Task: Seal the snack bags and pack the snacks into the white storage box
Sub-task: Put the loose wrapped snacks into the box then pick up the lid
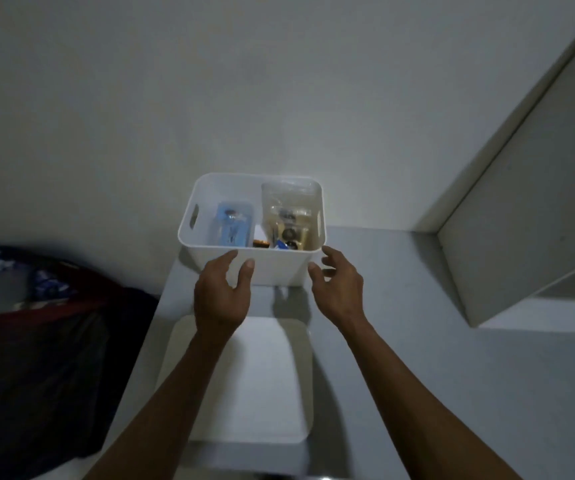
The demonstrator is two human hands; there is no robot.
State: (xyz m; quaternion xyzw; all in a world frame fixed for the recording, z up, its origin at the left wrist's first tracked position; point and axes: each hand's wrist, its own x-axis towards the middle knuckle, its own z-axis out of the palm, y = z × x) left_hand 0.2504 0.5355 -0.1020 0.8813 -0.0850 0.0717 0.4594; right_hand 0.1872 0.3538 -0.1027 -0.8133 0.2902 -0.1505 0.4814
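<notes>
The white storage box (279, 265) stands on the grey table top against the wall. Inside it a blue snack packet (232, 225) lies on the left and a clear snack bag (289, 209) with dark round pieces stands on the right. My left hand (223, 292) is at the box's near wall, fingers spread, the thumb close to the plastic. At the near right corner my right hand (339, 289) hovers with curled, parted fingers. Neither hand holds anything.
A flat white lid (265, 382) lies on the table (417, 358) in front of the box, under my forearms. Dark cloth and a blue-white printed fabric (36, 306) lie to the left. A white shelf unit (521, 220) juts in at the right.
</notes>
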